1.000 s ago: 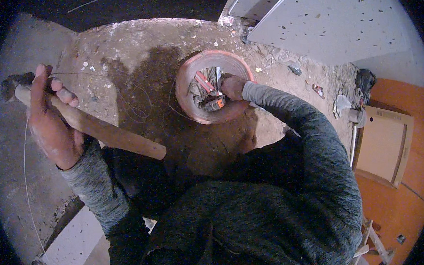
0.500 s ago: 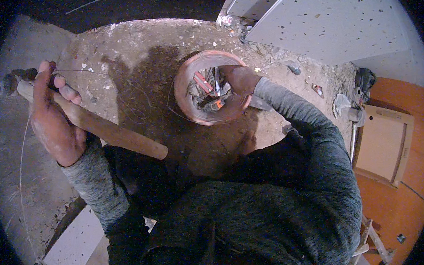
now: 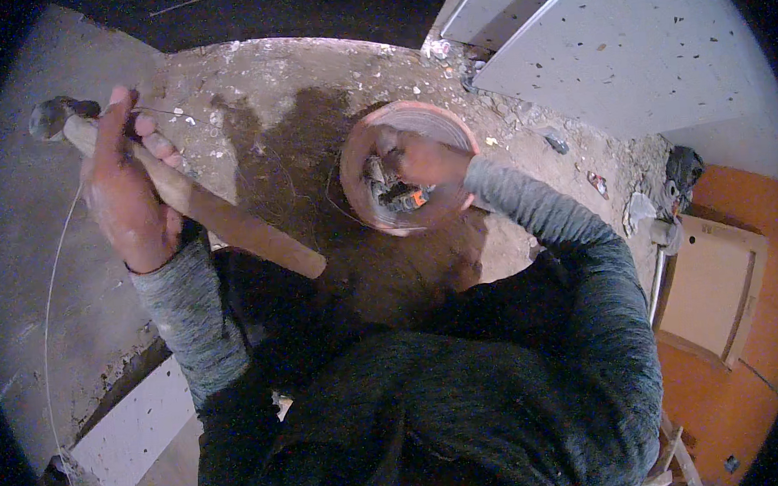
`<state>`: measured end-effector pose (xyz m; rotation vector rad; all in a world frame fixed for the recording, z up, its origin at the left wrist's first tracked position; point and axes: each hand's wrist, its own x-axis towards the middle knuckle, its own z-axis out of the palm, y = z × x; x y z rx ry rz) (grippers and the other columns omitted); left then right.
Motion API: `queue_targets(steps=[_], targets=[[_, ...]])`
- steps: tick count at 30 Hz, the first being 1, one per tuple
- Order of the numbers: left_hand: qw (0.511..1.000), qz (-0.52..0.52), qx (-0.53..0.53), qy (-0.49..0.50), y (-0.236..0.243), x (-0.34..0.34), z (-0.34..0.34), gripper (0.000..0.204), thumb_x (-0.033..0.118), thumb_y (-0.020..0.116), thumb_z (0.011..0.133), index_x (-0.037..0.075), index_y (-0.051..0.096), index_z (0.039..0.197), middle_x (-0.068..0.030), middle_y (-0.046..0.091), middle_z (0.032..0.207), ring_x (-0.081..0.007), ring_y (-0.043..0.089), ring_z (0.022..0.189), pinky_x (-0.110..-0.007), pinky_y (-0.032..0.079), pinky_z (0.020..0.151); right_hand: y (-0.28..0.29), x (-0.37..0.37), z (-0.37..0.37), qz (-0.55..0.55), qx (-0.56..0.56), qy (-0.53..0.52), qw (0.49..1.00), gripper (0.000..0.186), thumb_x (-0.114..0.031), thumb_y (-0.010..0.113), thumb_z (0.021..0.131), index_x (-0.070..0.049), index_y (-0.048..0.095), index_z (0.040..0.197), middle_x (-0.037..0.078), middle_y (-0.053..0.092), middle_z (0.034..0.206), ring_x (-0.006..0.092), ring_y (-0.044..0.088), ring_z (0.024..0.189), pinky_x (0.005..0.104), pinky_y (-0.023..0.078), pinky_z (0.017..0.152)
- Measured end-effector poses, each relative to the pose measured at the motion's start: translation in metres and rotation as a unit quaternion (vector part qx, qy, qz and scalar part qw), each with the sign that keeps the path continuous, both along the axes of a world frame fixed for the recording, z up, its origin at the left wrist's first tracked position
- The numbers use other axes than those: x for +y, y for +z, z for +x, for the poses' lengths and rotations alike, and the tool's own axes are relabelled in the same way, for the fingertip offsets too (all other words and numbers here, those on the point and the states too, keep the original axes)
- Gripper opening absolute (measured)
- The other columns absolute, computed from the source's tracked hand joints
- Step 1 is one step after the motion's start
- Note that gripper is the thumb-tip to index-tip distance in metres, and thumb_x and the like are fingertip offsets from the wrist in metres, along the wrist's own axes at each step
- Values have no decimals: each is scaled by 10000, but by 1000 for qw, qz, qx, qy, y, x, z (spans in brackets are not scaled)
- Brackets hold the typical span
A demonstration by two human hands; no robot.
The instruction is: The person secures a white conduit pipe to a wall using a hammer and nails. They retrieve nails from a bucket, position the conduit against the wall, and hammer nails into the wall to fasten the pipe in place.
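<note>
My left hand (image 3: 133, 210) is closed around the wooden handle of a hammer (image 3: 246, 234), its dark rounded metal head jutting up to the left. A thin wire (image 3: 58, 285) runs down the left side near that hand. In the middle, my right hand (image 3: 415, 159) reaches into a round salmon-coloured plastic bucket (image 3: 352, 176) with curled fingers; what they grip is hidden. Beneath it, a tool with an orange part (image 3: 417, 197) and some greyish clutter show inside the bucket.
Debris-strewn floor (image 3: 192, 86) surrounds the bucket. Speckled pale panels (image 3: 627, 50) stand at upper right, a black surface (image 3: 295, 13) at top. A tan board (image 3: 708, 290) lies on an orange surface at right, with metal pieces beside it. A white tile (image 3: 134, 437) is lower left.
My left hand and the hammer have shifted up and rightward in the picture. My right hand has moved over the bucket's contents, covering the red tool seen earlier. The whole view has shifted slightly.
</note>
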<state>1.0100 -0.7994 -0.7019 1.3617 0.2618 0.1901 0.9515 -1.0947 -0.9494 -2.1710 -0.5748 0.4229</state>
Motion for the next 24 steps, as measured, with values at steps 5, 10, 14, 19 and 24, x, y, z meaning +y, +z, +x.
queue_targets(steps=[5,10,14,19,24], targets=[[999,47,-3,24,3,-1,-9,174,216,620,887,60,608,964,-5,563,688,-102,524,520,-228,421,459,-11,68,-19,-102,22,56,993,256,-224,582,862,-7,620,993,133,639,968,275,598,886,392,477,798],[993,65,-101,-16,-19,3,-21,229,284,577,903,73,621,978,-19,567,725,-111,529,549,-249,427,478,18,80,-35,-66,58,12,996,229,-206,602,871,-8,631,984,96,643,923,221,591,843,370,478,745],[998,-5,-43,-47,-18,10,-13,477,473,518,918,42,606,1104,-30,541,764,-117,525,589,-270,450,509,82,74,-23,60,54,-45,996,209,-191,618,877,-9,639,978,67,646,888,178,585,810,352,479,702],[999,-18,47,6,0,8,1,355,407,686,825,83,542,838,-27,539,712,-140,530,533,-290,454,494,128,-26,-19,85,219,-224,946,197,-152,639,861,-2,641,990,52,646,828,149,586,747,309,477,673],[998,1,57,-13,19,11,2,358,362,638,872,19,582,955,-54,551,735,-151,572,587,-306,467,508,130,-100,-39,91,85,-318,940,175,-170,635,849,-2,588,852,72,580,709,165,560,618,325,487,583]])
